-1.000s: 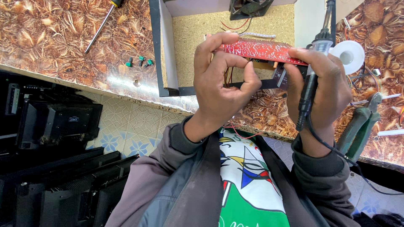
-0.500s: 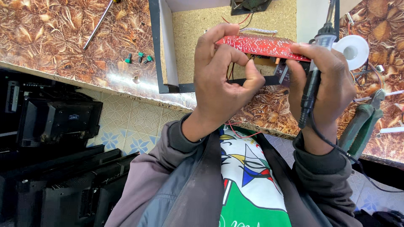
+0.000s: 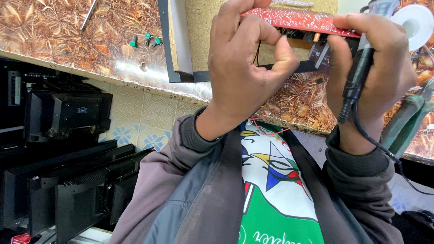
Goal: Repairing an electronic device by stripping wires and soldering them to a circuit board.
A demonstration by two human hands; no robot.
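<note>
A red circuit board (image 3: 303, 20) is held up over the counter, its underside parts facing me. My left hand (image 3: 244, 63) pinches its left end between thumb and fingers. My right hand (image 3: 375, 68) grips the board's right end with the thumb and also clasps a black soldering iron (image 3: 359, 77), whose cord (image 3: 384, 153) hangs down past my wrist. Thin red and black wires (image 3: 258, 49) trail from the board.
Brown patterned counter (image 3: 54, 36) with small green-capped parts (image 3: 144, 40), a metal rod (image 3: 88, 13), a framed cork-like panel (image 3: 199, 27), a white solder spool (image 3: 418, 20), green-handled pliers (image 3: 407, 122). Black monitors (image 3: 68, 117) stacked lower left.
Both hands and the board have risen toward the top of the view and look closer. The grip on the board and the iron is the same.
</note>
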